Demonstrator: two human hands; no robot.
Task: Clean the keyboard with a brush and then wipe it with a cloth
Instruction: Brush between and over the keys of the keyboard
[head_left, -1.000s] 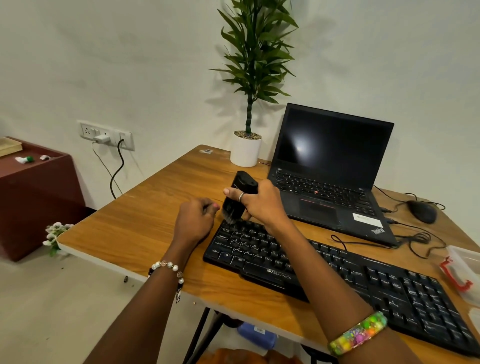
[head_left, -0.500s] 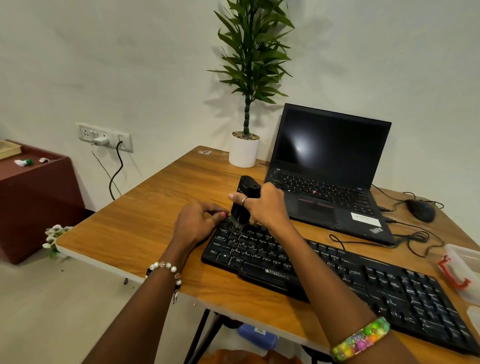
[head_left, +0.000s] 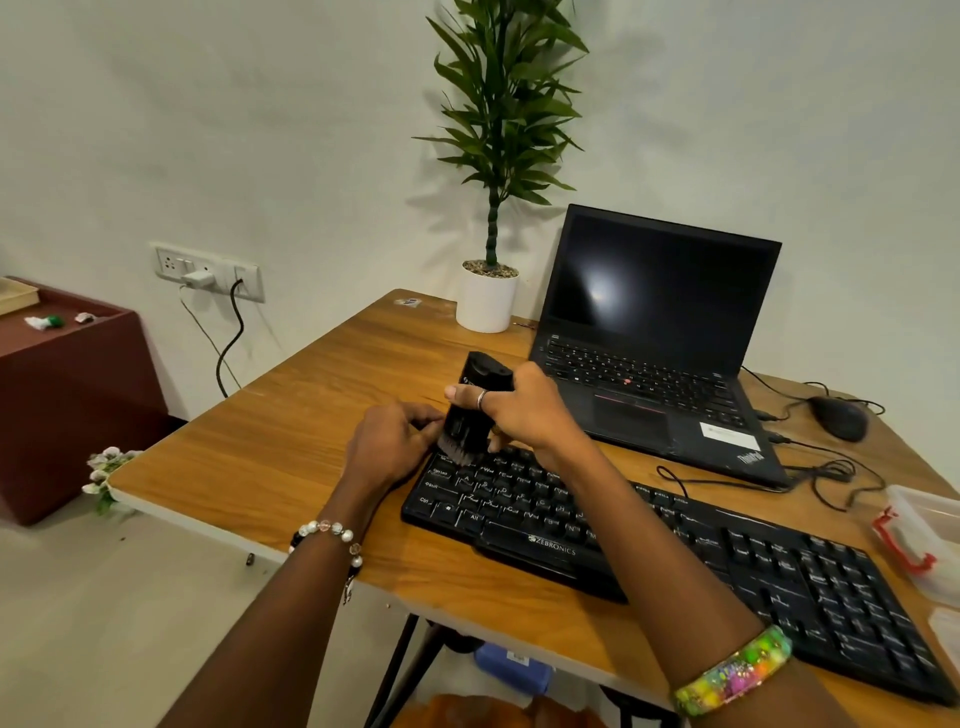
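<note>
A long black keyboard (head_left: 675, 551) lies slantwise across the wooden table (head_left: 291, 447). My right hand (head_left: 524, 410) grips a black brush (head_left: 475, 400) held upright, its bristles touching the keys at the keyboard's far left corner. My left hand (head_left: 387, 447) rests at that same corner, fingers loosely curled against the keyboard's edge just left of the bristles. No cloth is in view.
An open black laptop (head_left: 654, 338) stands behind the keyboard, with a white potted plant (head_left: 488, 296) to its left. A black mouse (head_left: 839, 418) and cables lie at the right. A clear plastic box with a red clip (head_left: 919, 540) sits at the right edge.
The brush has come down from just above the keys onto the keyboard's far left corner. My left hand has slid right up to the keyboard's edge.
</note>
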